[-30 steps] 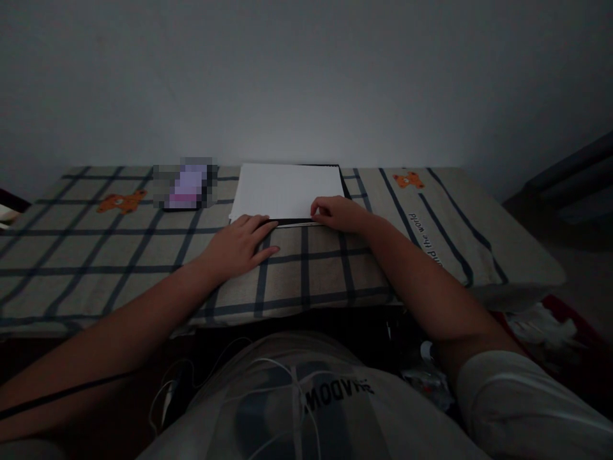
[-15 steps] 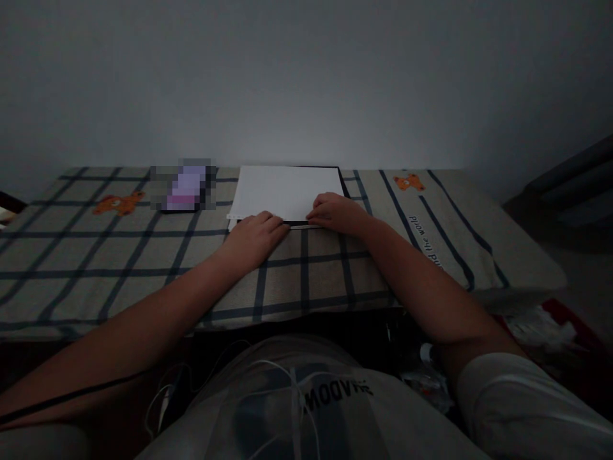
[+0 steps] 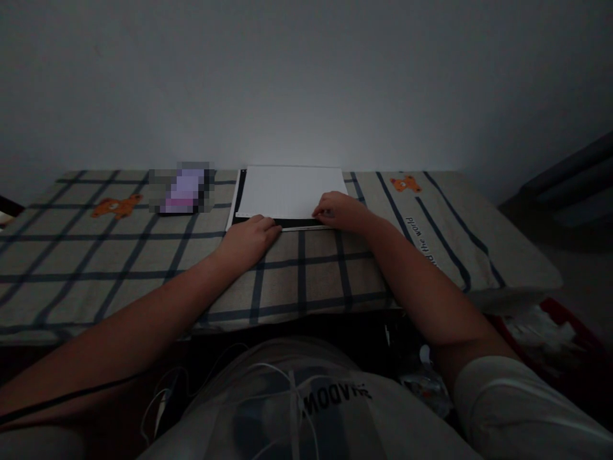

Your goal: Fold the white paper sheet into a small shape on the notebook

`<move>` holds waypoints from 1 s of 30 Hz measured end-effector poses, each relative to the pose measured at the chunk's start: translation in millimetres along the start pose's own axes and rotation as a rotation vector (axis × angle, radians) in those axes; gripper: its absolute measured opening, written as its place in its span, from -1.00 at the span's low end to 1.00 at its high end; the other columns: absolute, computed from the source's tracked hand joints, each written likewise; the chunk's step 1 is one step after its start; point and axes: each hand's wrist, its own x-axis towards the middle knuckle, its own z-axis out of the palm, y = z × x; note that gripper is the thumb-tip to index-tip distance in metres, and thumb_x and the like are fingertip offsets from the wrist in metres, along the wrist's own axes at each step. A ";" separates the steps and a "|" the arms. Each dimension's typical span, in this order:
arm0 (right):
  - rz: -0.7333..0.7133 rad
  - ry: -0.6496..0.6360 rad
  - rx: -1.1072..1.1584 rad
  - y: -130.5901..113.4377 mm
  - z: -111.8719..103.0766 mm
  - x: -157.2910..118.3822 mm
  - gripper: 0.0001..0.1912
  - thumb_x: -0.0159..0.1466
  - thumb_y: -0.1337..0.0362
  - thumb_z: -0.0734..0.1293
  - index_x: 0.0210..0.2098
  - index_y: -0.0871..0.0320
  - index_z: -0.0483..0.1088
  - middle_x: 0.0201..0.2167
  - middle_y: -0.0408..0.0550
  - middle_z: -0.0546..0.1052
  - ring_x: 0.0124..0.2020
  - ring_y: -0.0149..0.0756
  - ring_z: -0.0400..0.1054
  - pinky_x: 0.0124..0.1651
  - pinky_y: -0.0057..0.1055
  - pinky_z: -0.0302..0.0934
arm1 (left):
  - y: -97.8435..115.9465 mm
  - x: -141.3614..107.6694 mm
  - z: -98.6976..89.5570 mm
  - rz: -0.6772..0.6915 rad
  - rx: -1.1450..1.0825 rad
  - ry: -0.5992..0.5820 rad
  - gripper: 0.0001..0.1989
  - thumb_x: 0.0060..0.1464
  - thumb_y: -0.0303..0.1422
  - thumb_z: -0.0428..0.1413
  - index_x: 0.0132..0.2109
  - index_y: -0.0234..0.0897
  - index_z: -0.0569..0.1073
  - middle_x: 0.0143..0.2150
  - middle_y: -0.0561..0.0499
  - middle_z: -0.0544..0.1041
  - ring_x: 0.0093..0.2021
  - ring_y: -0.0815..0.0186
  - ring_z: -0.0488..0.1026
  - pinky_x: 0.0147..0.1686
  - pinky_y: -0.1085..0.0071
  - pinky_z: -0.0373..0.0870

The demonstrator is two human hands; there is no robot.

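Note:
A white sheet of paper (image 3: 292, 191) lies over a dark, white-edged flat pad (image 3: 297, 224) near the wall. The pad's black surface shows along the left and near sides of the sheet. My left hand (image 3: 253, 237) rests on the pad's near left corner, fingers close together; whether it grips the edge is hard to tell. At the sheet's near right corner, my right hand (image 3: 339, 211) has its thumb and fingers pinched together on the paper.
A phone (image 3: 186, 190), partly pixelated, lies left of the pad on the checked tablecloth (image 3: 143, 275). The wall (image 3: 297, 83) stands behind the table. Below the table's right edge is a red container (image 3: 575, 332) with plastic in it.
The white sheet has shifted right over the pad, uncovering a black strip at the left and near side. My right hand moved slightly right with it; my left hand moved slightly left.

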 end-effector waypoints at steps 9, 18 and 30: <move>-0.025 0.002 0.026 -4.9 3.4 0.6 -0.80 0.33 0.30 0.32 -0.19 0.14 0.61 -0.18 0.03 0.58 -0.05 -0.17 0.37 0.08 -0.24 0.18 | -3.6 -0.6 -0.6 0.042 0.054 -0.007 -0.69 0.43 -0.37 -0.06 -0.01 -0.27 0.59 -0.10 -0.15 0.62 -0.05 0.04 0.53 -0.34 0.24 0.40; 0.006 -0.006 -0.175 -18.2 2.0 0.7 -0.78 0.32 0.33 0.30 -0.19 0.14 0.61 -0.19 0.03 0.59 -0.10 -0.16 0.36 -0.08 -0.27 0.16 | -2.8 22.3 -15.9 -0.037 -0.108 0.098 -0.63 0.41 -0.19 -0.04 -0.04 -0.21 0.64 -0.04 -0.13 0.65 0.00 0.05 0.52 -0.21 0.21 0.42; 0.026 -0.009 -0.208 -21.5 2.5 3.4 -0.79 0.33 0.32 0.27 -0.24 0.15 0.58 -0.22 0.08 0.56 -0.13 -0.13 0.34 -0.15 -0.25 0.12 | -7.2 73.2 -11.2 -0.042 -0.167 -0.040 -0.69 0.30 -0.08 0.11 -0.02 -0.09 0.65 -0.05 -0.01 0.68 -0.02 0.09 0.58 -0.26 0.33 0.34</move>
